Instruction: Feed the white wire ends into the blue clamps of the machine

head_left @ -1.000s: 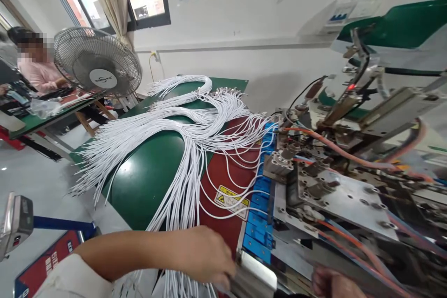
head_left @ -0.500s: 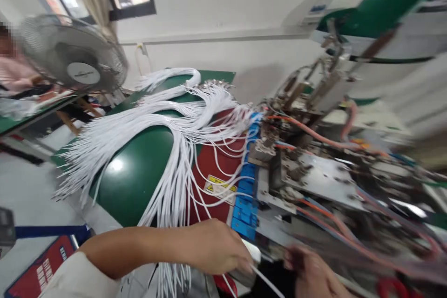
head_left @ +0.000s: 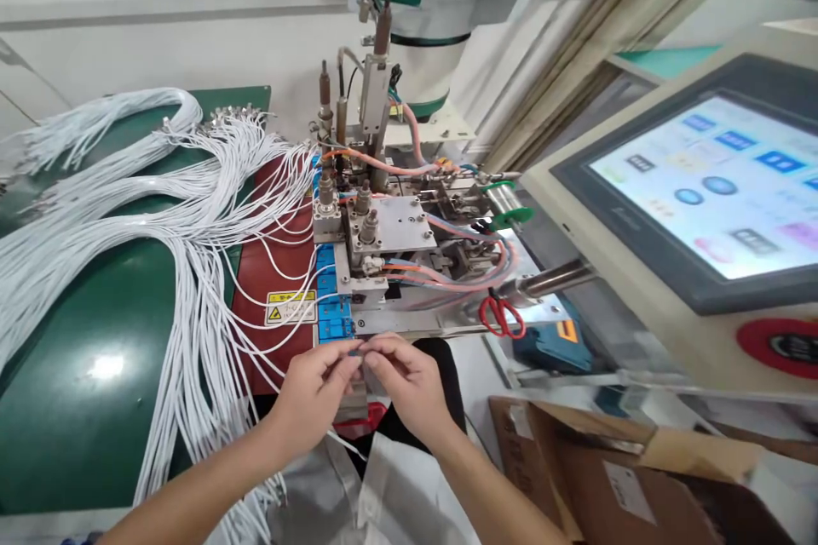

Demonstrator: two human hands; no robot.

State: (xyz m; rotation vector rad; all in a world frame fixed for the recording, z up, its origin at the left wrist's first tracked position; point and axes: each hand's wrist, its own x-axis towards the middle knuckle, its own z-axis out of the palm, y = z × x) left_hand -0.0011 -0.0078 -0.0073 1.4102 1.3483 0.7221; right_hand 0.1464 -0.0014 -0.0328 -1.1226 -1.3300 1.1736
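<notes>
In front of the machine's near end, my left hand (head_left: pixel 313 396) and my right hand (head_left: pixel 412 383) meet at the fingertips, both closed in a pinch. A white cable (head_left: pixel 347 443) comes out below my left hand, which seems to grip it. Whatever lies between the right fingertips is too small to make out. Just beyond the fingers is a row of blue clamp blocks (head_left: pixel 332 315) along the machine's edge, with single white cables running into it. A large bundle of white cables (head_left: pixel 192 341) spreads over the green table (head_left: pixel 77 409) on the left.
The metal machine (head_left: pixel 400 226) carries hoses, a wire spool (head_left: pixel 508 203) and red-handled scissors (head_left: pixel 502 315). A touchscreen panel (head_left: pixel 703 179) with a red button juts in at right. Cardboard boxes (head_left: pixel 613 477) stand below it. A warning label (head_left: pixel 290 306) lies left of the blocks.
The view has swung to the right, bringing in the touchscreen and boxes while the fan and window left the picture. My hands, apart before, have come together at the fingertips.
</notes>
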